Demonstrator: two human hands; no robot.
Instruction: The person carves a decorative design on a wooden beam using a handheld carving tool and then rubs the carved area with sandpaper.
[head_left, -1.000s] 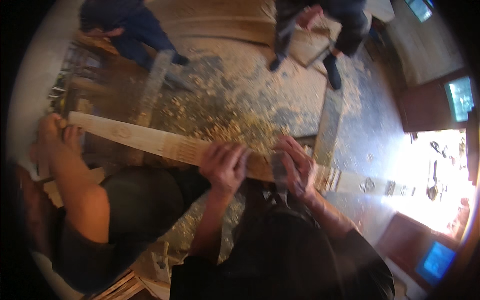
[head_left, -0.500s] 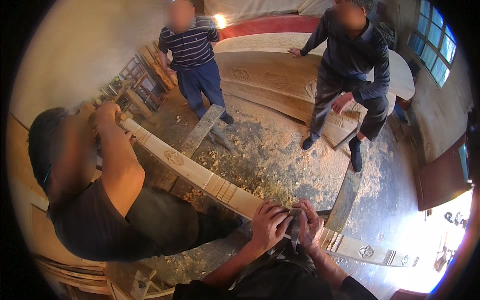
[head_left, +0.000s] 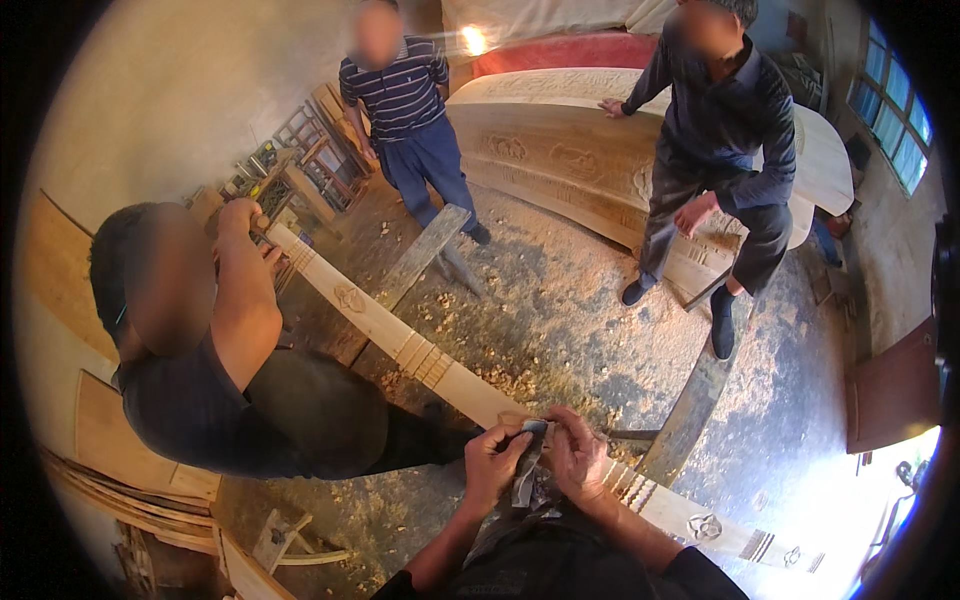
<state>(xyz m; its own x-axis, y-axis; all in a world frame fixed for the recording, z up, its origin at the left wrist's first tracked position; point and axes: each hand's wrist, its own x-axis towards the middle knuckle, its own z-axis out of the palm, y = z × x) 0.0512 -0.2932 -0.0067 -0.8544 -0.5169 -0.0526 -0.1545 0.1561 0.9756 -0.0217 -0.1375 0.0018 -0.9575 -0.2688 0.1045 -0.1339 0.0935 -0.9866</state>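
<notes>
A long pale carved wooden plank [head_left: 462, 392] runs diagonally in front of me, with grooved bands and carved motifs along it. Over it, my left hand [head_left: 492, 466] pinches a thin grey sheet [head_left: 523, 488] that looks like folded sandpaper. Its upper part bends over between my hands, and a loose part hangs down. My right hand [head_left: 577, 458] is closed around the sheet's other side, its fingers curled by the plank's edge. What lies under my right fingers is partly hidden.
At the left, a co-worker [head_left: 245, 400] bends over the plank's far end, hands on it. Two people stand beyond, beside large carved boards [head_left: 560, 150]. Narrow benches [head_left: 425, 255] support the plank. Wood shavings litter the floor [head_left: 540, 300]; stacked boards [head_left: 130, 495] lie lower left.
My hands have lifted and turned, so more of the grey sheet shows between them. My left hand now pinches it instead of lying on the plank. The whole view has shifted slightly.
</notes>
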